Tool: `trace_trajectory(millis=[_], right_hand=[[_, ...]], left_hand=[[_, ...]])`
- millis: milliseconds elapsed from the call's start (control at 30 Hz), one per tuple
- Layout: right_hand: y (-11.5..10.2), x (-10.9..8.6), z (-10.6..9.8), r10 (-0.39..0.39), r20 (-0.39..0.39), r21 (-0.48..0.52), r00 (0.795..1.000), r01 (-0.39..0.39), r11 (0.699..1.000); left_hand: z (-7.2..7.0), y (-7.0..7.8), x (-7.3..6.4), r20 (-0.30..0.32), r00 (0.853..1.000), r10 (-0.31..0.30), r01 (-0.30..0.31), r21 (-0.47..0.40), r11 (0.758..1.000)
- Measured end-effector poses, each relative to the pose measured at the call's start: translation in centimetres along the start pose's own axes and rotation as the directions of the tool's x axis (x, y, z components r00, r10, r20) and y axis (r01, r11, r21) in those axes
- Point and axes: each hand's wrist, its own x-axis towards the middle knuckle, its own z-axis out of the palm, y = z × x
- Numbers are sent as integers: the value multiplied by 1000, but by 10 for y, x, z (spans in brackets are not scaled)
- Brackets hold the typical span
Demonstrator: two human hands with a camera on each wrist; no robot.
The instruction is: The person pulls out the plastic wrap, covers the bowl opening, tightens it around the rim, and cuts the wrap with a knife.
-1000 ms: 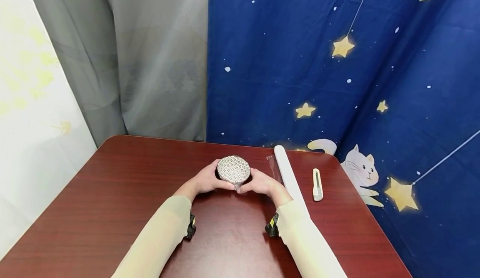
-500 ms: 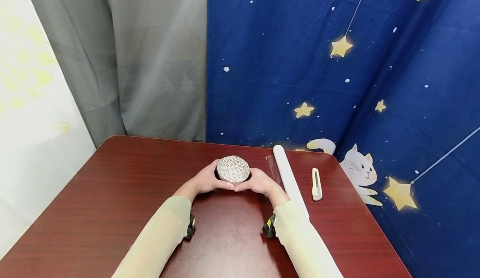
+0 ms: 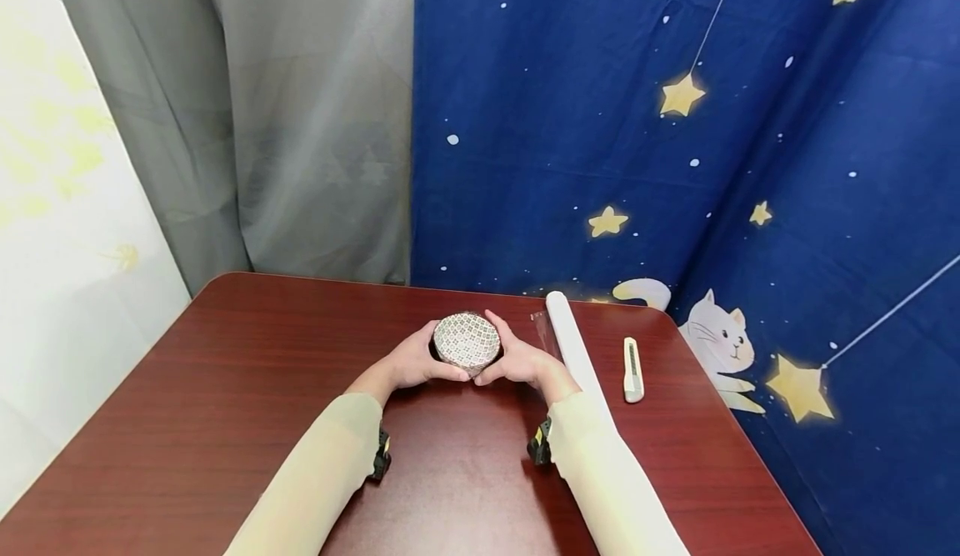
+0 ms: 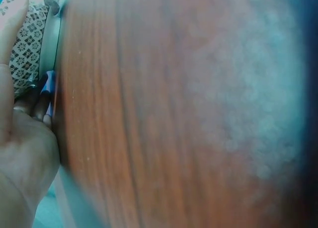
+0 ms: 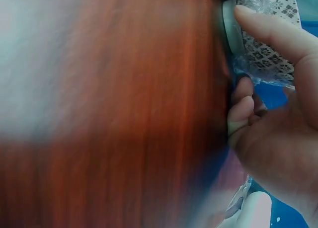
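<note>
A round container (image 3: 467, 341) with a small diamond-like floral pattern stands on the table between both hands. Its exact kind I cannot tell. Crumpled clear plastic film (image 5: 252, 0) clings to its side, above a pale band at the bottom. My left hand (image 3: 412, 358) grips the left side, thumb across the front. From the right, my right hand (image 3: 525, 362) holds it with the thumb at the front and a finger reaching along the far side. In the right wrist view that thumb (image 5: 268, 32) lies near the pale band, and other fingers curl beside the container.
A long white roll (image 3: 573, 343) lies right of the container, with a strip of clear film (image 3: 545, 333) along its left side. Farther right lies a pale utility knife (image 3: 633, 370). Curtains hang behind the dark red table (image 3: 300, 331).
The right hand's fingers have spread, one now reaching up along the container's far right side. Its thumb has shifted slightly right. The left hand and container stay about in place.
</note>
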Motion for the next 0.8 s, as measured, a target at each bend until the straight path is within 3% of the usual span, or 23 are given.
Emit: trace_trajectory(millis=[133,533,800], right_hand=[[-1,4,-2,-7,27,21,1000,6,1000],[9,4,2,-24,-23,-18,999,23,1000],[8,1,2,-10,-41,8,999,10,1000]], left_hand=[[0,0,0,-3,1000,6,-6,-5,1000],[0,-1,-1,-2,1000,14,-14,-14,1000],[1,-1,-1,1,1000,21,-21,-33,999]])
